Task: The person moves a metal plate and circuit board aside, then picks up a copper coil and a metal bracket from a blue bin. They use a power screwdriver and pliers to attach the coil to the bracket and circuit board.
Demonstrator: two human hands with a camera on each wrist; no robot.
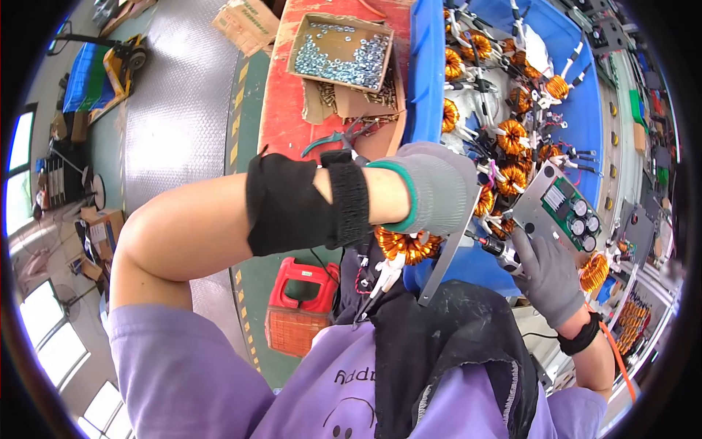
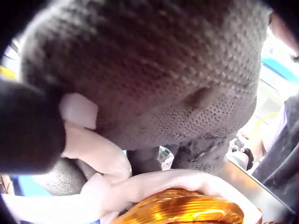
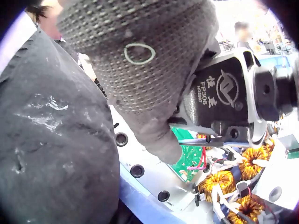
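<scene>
My left hand is at the upper end of a narrow metal panel. In the left wrist view, its bent gloved fingers reach over beside the panel, behind white-sleeved cables; the exact contact is partly hidden. An orange copper coil hangs on the near side of the panel, below the forearm. My right hand grips a black and silver power tool, its bit pointing toward the panel in the head view. Beside that hand lies a green circuit board on a metal plate.
A blue bin holds several wired coils. On the red bench are a box of small metal nuts and teal-handled pliers. A red case stands lower left. An orange hose runs past my right wrist.
</scene>
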